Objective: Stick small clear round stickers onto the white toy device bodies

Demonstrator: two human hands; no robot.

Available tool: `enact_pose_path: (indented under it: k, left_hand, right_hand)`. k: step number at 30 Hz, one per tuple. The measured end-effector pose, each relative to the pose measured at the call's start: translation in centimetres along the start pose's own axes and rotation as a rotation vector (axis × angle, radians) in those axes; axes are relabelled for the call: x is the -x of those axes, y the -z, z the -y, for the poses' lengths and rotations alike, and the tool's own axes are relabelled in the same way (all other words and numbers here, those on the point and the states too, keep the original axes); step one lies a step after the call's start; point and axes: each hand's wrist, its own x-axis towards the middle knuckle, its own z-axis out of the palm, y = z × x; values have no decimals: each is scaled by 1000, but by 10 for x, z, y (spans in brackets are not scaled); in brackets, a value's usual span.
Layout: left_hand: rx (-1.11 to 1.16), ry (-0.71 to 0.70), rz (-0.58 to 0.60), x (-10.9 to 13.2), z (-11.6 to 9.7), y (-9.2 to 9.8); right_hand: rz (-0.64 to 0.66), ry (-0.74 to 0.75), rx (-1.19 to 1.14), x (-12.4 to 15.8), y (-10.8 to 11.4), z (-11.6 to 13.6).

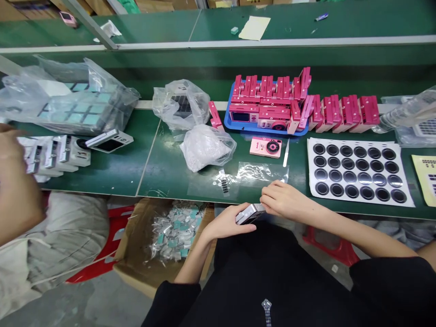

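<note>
A small silver camera [250,214] is held just off the table's front edge, in front of my body. My left hand [226,221] is closed around its left end, thumb along the near side. The curled fingers of my right hand [281,200] close on its right end; whatever else they pinch is hidden. On the table beyond lie a clear plastic sheet [262,172] and a small sheet of black stickers [224,185]. A pink camera [266,147] rests flat behind them, beside a white stick-like tool [286,152].
A blue tray [231,126] holds several pink cameras. Round black stickers fill a white sheet [361,200] at right. Plastic bags [206,147] lie mid-table. At left, a co-worker's arm [17,181] is near white cameras [73,152]. A cardboard box [136,254] of scraps stands below.
</note>
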Motion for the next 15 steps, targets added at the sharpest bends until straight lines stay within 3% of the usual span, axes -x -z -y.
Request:
enact_pose_path:
  k: [5, 8, 15]
  left_hand:
    - [-66, 6, 18, -1, -4, 2]
    - [-51, -5, 34, -2, -4, 2]
    - [116, -51, 44, -2, 4, 1]
  right_hand:
    - [55, 84, 93, -3, 2, 7]
    - [51, 65, 16, -3, 0, 5]
    - [-28, -235, -502, 8, -13, 9]
